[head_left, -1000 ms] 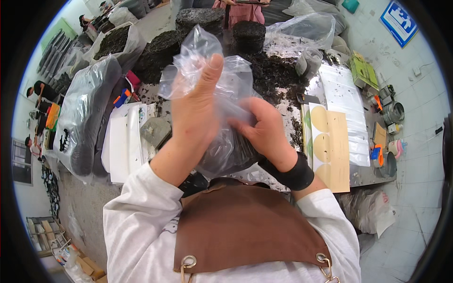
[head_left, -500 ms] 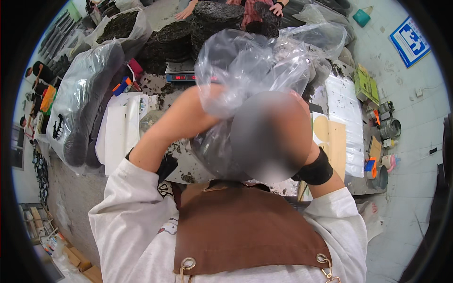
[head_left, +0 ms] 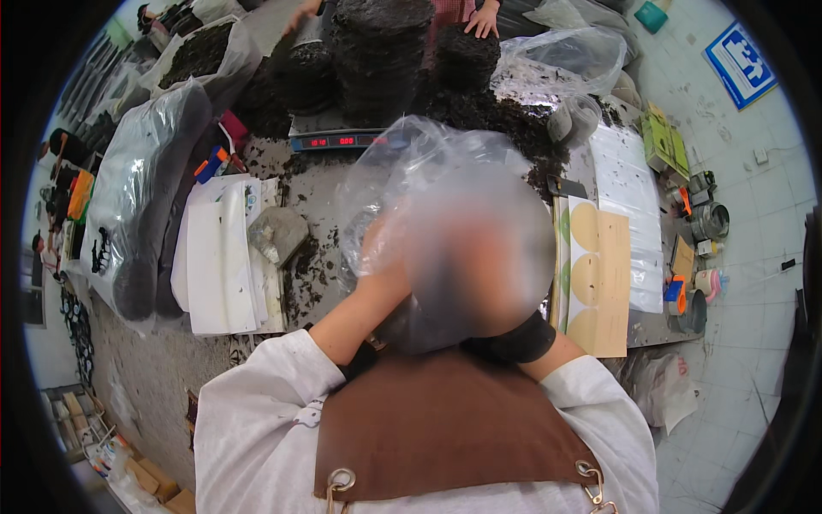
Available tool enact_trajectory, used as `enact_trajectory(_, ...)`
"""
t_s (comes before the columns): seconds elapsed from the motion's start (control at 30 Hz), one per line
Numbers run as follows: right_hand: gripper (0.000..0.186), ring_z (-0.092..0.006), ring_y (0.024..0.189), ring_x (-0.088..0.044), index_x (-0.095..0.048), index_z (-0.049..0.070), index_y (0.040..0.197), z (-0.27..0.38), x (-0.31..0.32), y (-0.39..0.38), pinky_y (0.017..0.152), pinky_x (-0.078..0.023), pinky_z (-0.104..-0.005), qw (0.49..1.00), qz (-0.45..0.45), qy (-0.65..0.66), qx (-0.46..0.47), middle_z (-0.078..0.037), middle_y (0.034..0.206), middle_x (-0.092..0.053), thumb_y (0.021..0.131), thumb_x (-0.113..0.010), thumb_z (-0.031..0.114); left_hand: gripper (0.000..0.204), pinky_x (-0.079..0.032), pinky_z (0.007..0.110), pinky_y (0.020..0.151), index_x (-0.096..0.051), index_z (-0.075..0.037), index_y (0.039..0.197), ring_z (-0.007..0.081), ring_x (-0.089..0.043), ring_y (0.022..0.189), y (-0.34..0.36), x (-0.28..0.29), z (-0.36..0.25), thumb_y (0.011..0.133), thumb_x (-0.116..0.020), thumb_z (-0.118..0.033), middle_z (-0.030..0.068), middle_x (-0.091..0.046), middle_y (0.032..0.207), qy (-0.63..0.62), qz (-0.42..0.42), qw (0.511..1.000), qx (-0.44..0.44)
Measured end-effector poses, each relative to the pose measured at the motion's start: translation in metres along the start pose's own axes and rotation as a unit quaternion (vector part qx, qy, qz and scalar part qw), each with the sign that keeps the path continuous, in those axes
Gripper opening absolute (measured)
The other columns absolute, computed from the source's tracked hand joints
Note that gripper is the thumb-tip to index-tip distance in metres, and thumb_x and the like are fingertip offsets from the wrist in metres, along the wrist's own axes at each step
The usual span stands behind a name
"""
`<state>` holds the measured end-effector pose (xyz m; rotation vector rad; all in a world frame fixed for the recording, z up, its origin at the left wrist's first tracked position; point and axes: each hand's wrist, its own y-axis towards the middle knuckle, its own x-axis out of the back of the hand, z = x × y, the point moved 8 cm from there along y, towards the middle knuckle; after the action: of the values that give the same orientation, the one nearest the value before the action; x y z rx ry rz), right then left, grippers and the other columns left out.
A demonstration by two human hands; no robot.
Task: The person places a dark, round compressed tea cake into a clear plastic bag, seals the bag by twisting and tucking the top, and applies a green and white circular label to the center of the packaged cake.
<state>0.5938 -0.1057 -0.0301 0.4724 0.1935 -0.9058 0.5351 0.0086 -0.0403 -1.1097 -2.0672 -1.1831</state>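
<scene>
A clear plastic bag (head_left: 428, 154) is held up close in front of my chest, above the table, its top loose and crumpled. My left hand (head_left: 387, 244) is in among the plastic at the bag's left side, its fingers mostly covered by the film. On the bag's right side is my right hand (head_left: 492, 274), behind a round blurred patch that hides its fingers. The lower part of the bag looks dark; its contents cannot be made out. Beyond the bag stands a blue scale (head_left: 347, 141) with a red display, bearing a tall stack of dark round sheets (head_left: 381, 60).
Across the table, a co-worker's hand (head_left: 484, 17) rests on a shorter dark stack (head_left: 467, 60). Dark flakes (head_left: 514, 124) litter the tabletop. White sheets (head_left: 218, 257) and a stone-like block (head_left: 278, 236) lie left; label sheets (head_left: 585, 265) and flat plastic bags (head_left: 629, 214) lie right.
Both my hands and the bag have come down and nearer my chest, my left forearm swinging inward. The co-worker's hands have shifted about the dark stacks, and the scale is less covered.
</scene>
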Motion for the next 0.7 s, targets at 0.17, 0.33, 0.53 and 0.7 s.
enact_trajectory(0.17, 0.028, -0.0206, 0.096, -0.054, -0.052, 0.003, 0.109, 0.046, 0.022, 0.009, 0.085, -0.045, -0.0324, 0.997, -0.032, 0.051, 0.052, -0.01, 0.105, -0.057, 0.083, -0.056, 0.011, 0.017, -0.043, 0.041, 0.077, -0.061, -0.005, 0.096, 0.0336, -0.055, 0.085, -0.003, 0.008, 0.026, 0.085, -0.052, -0.013, 0.0143, -0.059, 0.093, -0.116, -0.088, 0.975, 0.17)
enact_trajectory(0.33, 0.032, -0.0234, 0.097, -0.054, -0.051, 0.005, 0.112, 0.061, 0.024, 0.01, 0.09, -0.043, -0.0349, 0.993, -0.086, -0.01, 0.081, -0.012, 0.103, -0.058, 0.081, -0.057, 0.012, 0.015, -0.043, 0.035, 0.068, -0.061, -0.004, 0.091, 0.0266, -0.055, 0.076, -0.006, 0.018, 0.018, 0.086, -0.05, -0.013, 0.0118, -0.057, 0.084, -0.101, -0.136, 0.982, 0.085)
enact_trajectory(0.53, 0.038, -0.0247, 0.103, -0.049, -0.046, 0.004, 0.117, 0.016, 0.014, -0.002, 0.093, -0.04, -0.036, 0.997, -0.079, -0.01, 0.026, -0.013, 0.11, -0.053, 0.081, -0.056, 0.012, 0.019, -0.043, 0.032, 0.069, -0.056, -0.003, 0.095, 0.0226, -0.055, 0.076, -0.011, -0.023, 0.003, 0.089, -0.043, -0.016, 0.0098, -0.057, 0.082, -0.316, -0.057, 0.936, 0.145)
enact_trajectory(0.7, 0.042, -0.0257, 0.109, -0.045, -0.042, 0.003, 0.121, 0.009, 0.01, 0.003, 0.096, -0.037, -0.037, 0.997, -0.077, 0.008, 0.02, -0.013, 0.116, -0.049, 0.082, -0.055, 0.012, 0.022, -0.043, 0.032, 0.072, -0.054, -0.004, 0.103, 0.021, -0.055, 0.079, -0.01, -0.067, 0.018, 0.089, -0.043, -0.016, 0.008, -0.058, 0.09, -0.607, -0.008, 0.763, 0.221)
